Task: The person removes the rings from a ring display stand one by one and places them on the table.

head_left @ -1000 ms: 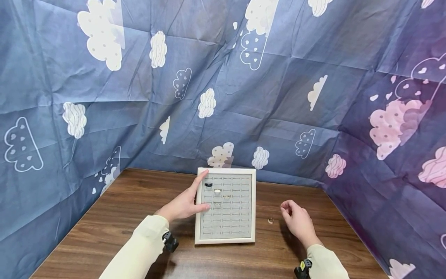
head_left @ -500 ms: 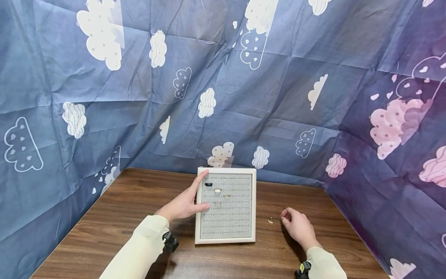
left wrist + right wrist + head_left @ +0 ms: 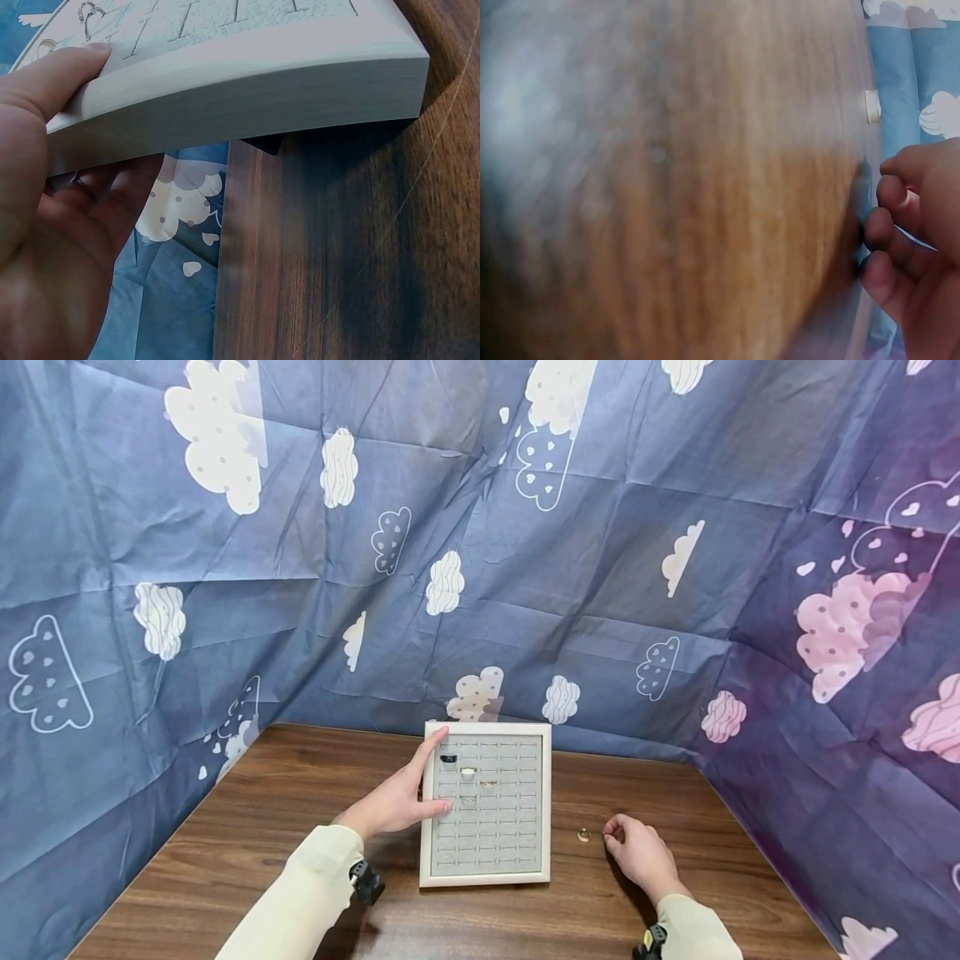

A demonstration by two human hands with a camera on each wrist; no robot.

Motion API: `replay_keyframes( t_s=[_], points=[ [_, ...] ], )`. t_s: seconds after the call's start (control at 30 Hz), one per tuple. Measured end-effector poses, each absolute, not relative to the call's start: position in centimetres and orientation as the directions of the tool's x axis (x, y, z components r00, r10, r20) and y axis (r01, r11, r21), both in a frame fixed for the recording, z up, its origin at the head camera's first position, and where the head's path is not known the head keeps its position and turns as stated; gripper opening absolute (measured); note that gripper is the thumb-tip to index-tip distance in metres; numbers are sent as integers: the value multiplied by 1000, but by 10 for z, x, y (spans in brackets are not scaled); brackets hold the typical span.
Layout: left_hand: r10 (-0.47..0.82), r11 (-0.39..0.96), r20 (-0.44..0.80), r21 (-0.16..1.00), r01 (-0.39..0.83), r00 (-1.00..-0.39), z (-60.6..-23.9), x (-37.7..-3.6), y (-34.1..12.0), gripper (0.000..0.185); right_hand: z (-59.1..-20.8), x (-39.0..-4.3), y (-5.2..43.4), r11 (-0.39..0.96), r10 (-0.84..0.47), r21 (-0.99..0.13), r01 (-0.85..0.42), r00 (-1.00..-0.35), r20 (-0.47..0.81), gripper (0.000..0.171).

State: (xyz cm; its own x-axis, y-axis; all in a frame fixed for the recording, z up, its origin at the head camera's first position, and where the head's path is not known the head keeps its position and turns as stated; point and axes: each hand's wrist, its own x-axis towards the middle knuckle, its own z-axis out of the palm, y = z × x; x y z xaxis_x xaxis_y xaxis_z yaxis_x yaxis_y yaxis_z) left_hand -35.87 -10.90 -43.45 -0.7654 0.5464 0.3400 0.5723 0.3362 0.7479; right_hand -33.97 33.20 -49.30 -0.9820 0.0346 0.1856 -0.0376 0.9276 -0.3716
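A white-framed ring display tray (image 3: pixel 487 879) with a grey slotted pad stands propped up, tilted back, in the middle of the table. My left hand (image 3: pixel 395 795) grips its left edge. The thumb (image 3: pixel 64 71) lies over the front and the other fingers reach behind the frame. Several rings sit in the upper slots: a black ring (image 3: pixel 448 758), a broad pale ring (image 3: pixel 468 772) and thin ones lower down. One loose gold-coloured ring (image 3: pixel 583 835) lies on the table right of the tray. Beside that ring my right hand (image 3: pixel 643 857) rests with fingers loosely curled, holding nothing.
The dark wood table (image 3: pixel 300 793) ends at a blue cloth backdrop (image 3: pixel 390 635) printed with clouds, which rises behind it and along both sides. A black support (image 3: pixel 264 143) shows under the tray in the left wrist view.
My right hand has come down slightly towards the table's near side, its fingertips now level with the loose ring. The left hand and the tray hold still.
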Motion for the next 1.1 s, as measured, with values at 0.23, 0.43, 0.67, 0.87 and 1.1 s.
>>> replay_keyframes(
  t_s=[0.23,0.43,0.67,0.87,1.1],
  points=[
    [550,340,340,742,577,-762,-437,-359,-109,112,-493,-337,329,932,39,-362,-22,-987,159,4],
    [551,341,337,744,575,-763,-436,-358,-109,114,-491,-334,327,927,45,-376,-21,-985,167,9],
    [545,350,338,741,574,-768,-435,-358,-110,113,-484,-331,322,889,34,-447,-101,-958,284,13],
    [546,347,344,737,580,-764,-436,-359,-110,112,-471,-326,308,863,8,-460,-208,-906,423,11],
    [545,351,342,736,578,-766,-436,-359,-110,112,-455,-324,283,827,-26,-441,-349,-806,591,8]
  ],
)
